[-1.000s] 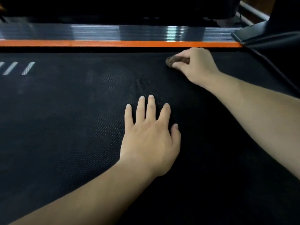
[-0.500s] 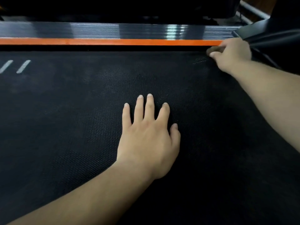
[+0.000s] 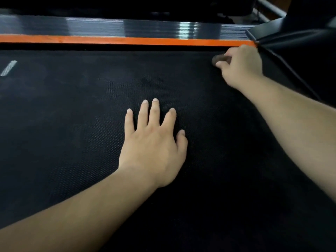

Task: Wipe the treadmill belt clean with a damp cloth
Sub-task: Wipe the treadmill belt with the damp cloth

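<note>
At upper right, the right hand [image 3: 240, 67] is gripping what seems a dark cloth [image 3: 219, 59], which is poking out past its fingertips onto the belt [image 3: 72, 124]; the left hand [image 3: 152, 142] is lying flat at centre.

Dim room, black shadow along the far side, pale tube [image 3: 271, 7] upper right.

A matt black treadmill belt [image 3: 72, 124] with a fine dimpled texture is seen under the left hand [image 3: 152, 151]. Beyond the right hand [image 3: 240, 66], a smooth orange strip [image 3: 127, 40] and a glossy, ribbed side rail [image 3: 91, 26] are shown. The brown cloth [image 3: 219, 59] gripped in it looks matt.
</note>
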`<action>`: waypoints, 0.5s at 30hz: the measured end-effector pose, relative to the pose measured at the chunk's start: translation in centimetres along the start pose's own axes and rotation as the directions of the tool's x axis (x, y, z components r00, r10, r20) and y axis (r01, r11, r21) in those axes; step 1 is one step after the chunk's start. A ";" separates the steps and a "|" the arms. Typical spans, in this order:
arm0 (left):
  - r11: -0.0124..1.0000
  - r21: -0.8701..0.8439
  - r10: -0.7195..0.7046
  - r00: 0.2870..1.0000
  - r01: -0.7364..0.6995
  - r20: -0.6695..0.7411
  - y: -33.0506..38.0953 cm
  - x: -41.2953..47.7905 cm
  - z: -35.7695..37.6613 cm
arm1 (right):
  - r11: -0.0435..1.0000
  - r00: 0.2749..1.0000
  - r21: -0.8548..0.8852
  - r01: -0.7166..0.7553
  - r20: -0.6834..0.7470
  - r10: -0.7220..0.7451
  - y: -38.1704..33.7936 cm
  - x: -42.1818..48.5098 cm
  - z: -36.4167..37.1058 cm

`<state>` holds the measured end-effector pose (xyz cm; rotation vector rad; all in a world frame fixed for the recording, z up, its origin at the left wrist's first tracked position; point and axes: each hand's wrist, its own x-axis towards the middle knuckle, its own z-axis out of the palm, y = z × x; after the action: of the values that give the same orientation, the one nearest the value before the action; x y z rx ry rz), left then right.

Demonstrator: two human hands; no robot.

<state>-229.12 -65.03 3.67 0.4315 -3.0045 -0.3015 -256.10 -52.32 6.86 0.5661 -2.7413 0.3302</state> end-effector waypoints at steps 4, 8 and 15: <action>1.000 -0.005 -0.004 1.000 0.004 0.009 0.0 -0.1 0.0 | 0.991 0.992 0.090 0.101 0.068 -0.108 1.8 -2.7 -1.6; 1.000 -0.003 -0.003 1.000 0.003 0.015 0.0 0.0 0.0 | 0.987 0.987 -0.008 -0.158 0.017 0.158 3.6 -1.1 -2.4; 1.000 0.013 -0.015 1.000 0.015 0.026 0.1 0.0 0.0 | 0.970 0.966 0.019 0.244 0.078 -0.245 1.5 -6.8 -2.8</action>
<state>-229.17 -64.98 3.65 0.4549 -3.0319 -0.2920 -250.07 -47.82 6.80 0.9280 -2.7052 0.2646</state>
